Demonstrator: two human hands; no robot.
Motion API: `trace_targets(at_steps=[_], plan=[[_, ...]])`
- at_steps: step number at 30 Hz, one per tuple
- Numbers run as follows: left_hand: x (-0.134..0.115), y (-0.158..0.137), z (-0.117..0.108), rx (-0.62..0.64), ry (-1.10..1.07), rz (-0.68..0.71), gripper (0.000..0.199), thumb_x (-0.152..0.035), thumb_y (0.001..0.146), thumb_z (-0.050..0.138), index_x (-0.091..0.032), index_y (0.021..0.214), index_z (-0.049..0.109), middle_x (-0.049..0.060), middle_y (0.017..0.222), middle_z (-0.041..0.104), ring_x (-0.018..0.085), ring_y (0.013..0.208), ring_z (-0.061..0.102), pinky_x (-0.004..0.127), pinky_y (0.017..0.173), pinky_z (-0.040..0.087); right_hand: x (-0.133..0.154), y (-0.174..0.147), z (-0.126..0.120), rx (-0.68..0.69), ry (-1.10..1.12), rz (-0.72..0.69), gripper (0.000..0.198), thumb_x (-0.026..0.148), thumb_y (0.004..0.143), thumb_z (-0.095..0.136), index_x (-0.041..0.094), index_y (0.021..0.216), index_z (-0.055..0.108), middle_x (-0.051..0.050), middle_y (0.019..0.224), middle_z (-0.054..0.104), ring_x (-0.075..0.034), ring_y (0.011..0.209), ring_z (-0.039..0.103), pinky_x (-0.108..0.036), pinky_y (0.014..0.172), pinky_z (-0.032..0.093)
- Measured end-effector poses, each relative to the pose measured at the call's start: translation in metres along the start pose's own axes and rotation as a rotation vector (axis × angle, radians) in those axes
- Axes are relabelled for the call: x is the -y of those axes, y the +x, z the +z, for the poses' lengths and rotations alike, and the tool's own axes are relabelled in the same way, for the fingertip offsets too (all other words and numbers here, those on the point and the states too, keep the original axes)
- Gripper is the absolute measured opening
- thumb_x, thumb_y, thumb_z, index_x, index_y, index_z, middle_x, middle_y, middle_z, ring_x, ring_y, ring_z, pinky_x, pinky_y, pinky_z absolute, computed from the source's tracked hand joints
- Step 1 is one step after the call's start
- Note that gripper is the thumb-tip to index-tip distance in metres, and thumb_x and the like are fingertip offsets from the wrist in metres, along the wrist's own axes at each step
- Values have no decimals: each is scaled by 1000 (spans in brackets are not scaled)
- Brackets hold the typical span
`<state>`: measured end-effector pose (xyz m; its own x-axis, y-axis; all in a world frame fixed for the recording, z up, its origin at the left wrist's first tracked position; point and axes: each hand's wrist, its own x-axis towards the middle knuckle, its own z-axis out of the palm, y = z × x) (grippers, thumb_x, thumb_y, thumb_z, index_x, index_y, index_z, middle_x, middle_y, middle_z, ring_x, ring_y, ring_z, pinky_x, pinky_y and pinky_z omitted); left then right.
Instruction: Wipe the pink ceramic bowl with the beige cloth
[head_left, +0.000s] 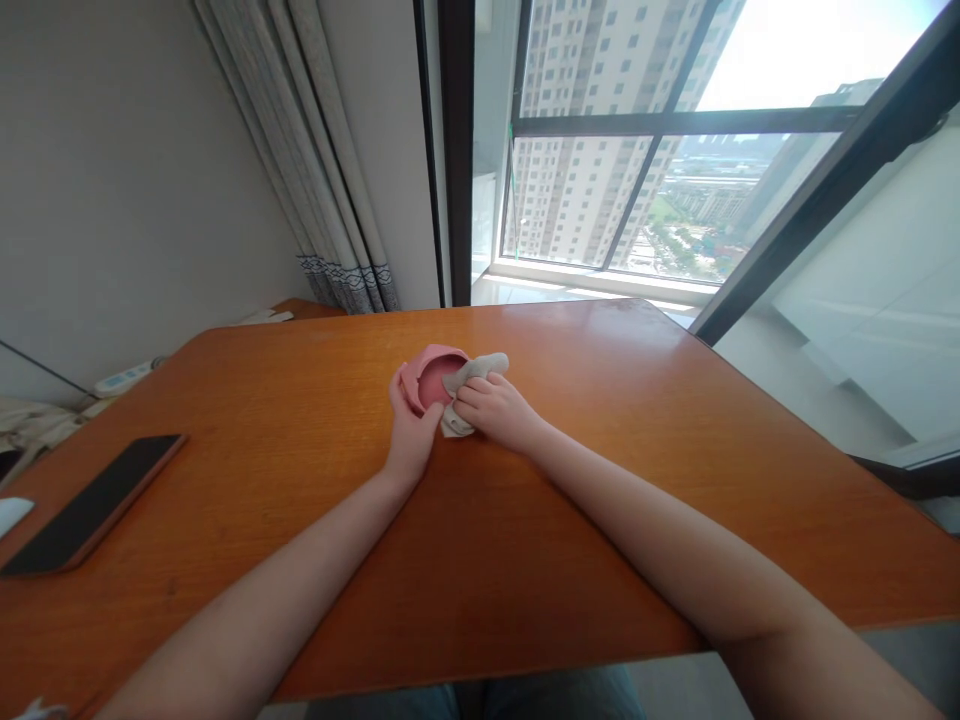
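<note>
A pink bowl-like container (433, 378) with an angular outer wall and a round hollow is tilted so its opening faces me, near the middle of the table. My left hand (411, 425) grips its left side, thumb at the near rim and fingers around the outer wall. In my right hand (499, 408) a crumpled pale grey cloth (487, 366) is bunched, with part hanging below the fingers. The cloth touches the container's right rim and reaches into the opening. My right fingertips are partly hidden in the cloth.
The wooden table (315, 560) spreads around both forearms. A flat dark panel with a brownish edge (97, 500) lies at the left, beside a white object (13, 514) cut off by the frame. Behind are a grey curtain (322, 150) and a window (600, 200). A power strip (124, 379) sits beyond the left edge.
</note>
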<state>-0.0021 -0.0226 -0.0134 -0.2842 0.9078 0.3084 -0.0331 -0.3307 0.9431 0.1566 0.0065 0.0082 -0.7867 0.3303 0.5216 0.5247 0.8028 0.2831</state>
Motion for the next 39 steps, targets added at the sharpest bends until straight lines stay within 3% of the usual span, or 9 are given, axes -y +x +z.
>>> trace_targets(at_steps=[6, 10, 15, 19, 22, 26, 32, 35, 39], plan=[[4, -3, 9, -37, -188, -214, 45, -15, 66, 55, -20, 110, 46, 4, 101, 58, 16, 89, 57, 30, 81, 48, 12, 5, -1, -29, -8, 42, 25, 17, 94, 41, 18, 79, 60, -5, 77, 58, -17, 78, 42, -33, 65, 24], [7, 5, 4, -46, -131, -174, 42, -12, 62, 53, -20, 103, 47, 2, 96, 56, 13, 83, 54, 25, 74, 47, 1, 2, -2, -15, 4, -6, 26, 19, 96, 38, 19, 84, 61, -5, 81, 60, -17, 80, 43, -33, 68, 25], [1, 9, 0, 43, 60, -122, 35, -11, 60, 54, -21, 93, 47, -1, 86, 51, 13, 74, 51, 23, 60, 45, -15, -6, -3, 11, 25, -50, 26, 19, 96, 38, 20, 81, 60, -4, 84, 60, -16, 80, 44, -33, 69, 24], [-7, 11, -3, 86, 141, -60, 37, -12, 62, 57, -20, 96, 48, 0, 89, 54, 15, 78, 54, 28, 73, 48, -15, -6, -1, 31, 24, -15, 24, 19, 95, 41, 19, 81, 61, -4, 83, 59, -17, 81, 42, -34, 70, 24], [-8, 8, -3, 40, 134, -24, 51, -17, 65, 62, -21, 113, 44, 5, 110, 54, 18, 97, 55, 33, 91, 43, -4, -4, 2, 18, 10, 28, 23, 19, 93, 43, 19, 80, 61, -5, 80, 58, -18, 80, 41, -34, 70, 23], [-6, 1, 0, 48, 86, 42, 68, -18, 68, 65, -23, 127, 34, 8, 137, 39, 21, 126, 41, 33, 107, 31, 11, -3, 3, -28, -17, 76, 24, 19, 94, 41, 18, 81, 62, -5, 78, 57, -18, 78, 40, -35, 69, 23], [-9, 6, -4, 50, 93, 58, 58, -9, 69, 53, -21, 125, 42, 7, 135, 43, 21, 127, 40, 32, 111, 26, 5, -1, -3, -13, -5, 28, 25, 20, 95, 40, 19, 83, 62, -5, 80, 59, -18, 78, 41, -34, 68, 23], [-8, 13, -8, 132, 160, 125, 61, -6, 66, 49, -19, 126, 42, 7, 135, 44, 21, 128, 39, 33, 112, 24, -5, -3, -11, 21, -23, -49, 27, 18, 96, 37, 19, 82, 61, -5, 86, 61, -17, 80, 42, -34, 68, 23], [-6, 17, -12, 198, 254, 211, 63, -8, 67, 51, -18, 128, 40, 9, 135, 44, 23, 129, 39, 38, 113, 23, -5, -3, -18, 50, -54, -23, 25, 17, 94, 40, 18, 79, 60, -5, 87, 62, -18, 81, 42, -35, 69, 23]])
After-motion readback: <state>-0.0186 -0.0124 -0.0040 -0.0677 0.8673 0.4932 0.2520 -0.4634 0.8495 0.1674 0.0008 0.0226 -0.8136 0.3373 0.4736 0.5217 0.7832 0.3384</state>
